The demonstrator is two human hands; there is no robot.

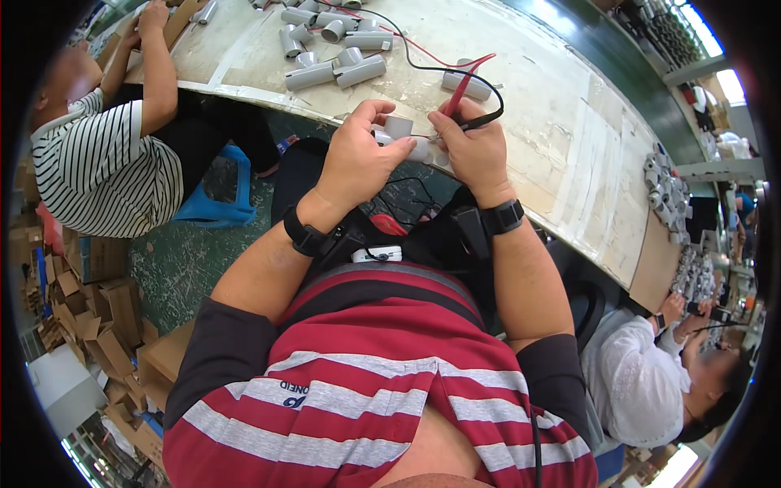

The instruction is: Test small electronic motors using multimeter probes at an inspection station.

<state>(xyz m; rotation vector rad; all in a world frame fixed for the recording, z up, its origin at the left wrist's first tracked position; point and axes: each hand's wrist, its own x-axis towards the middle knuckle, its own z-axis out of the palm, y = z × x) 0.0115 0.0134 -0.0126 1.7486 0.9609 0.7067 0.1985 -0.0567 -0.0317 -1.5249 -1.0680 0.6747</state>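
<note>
My left hand (358, 159) is closed around a grey tee-shaped plastic fitting (399, 127), held just off the near edge of the workbench. My right hand (477, 153) pinches a red test probe (458, 95) and a black test probe (486, 119) side by side. Their tips meet the right end of the fitting, where my fingers partly hide them; contact with it cannot be made out. Thin red and black leads (431, 58) run from the probes over the bench to the upper left. Another grey fitting (468, 82) lies just beyond my right hand.
Several grey tee fittings (335, 34) lie grouped on the worn white workbench (561, 154). A co-worker in a striped shirt (110, 167) sits at left by a blue stool (224, 195); another in white (639, 378) works at right. Cardboard boxes (118, 346) are piled at lower left.
</note>
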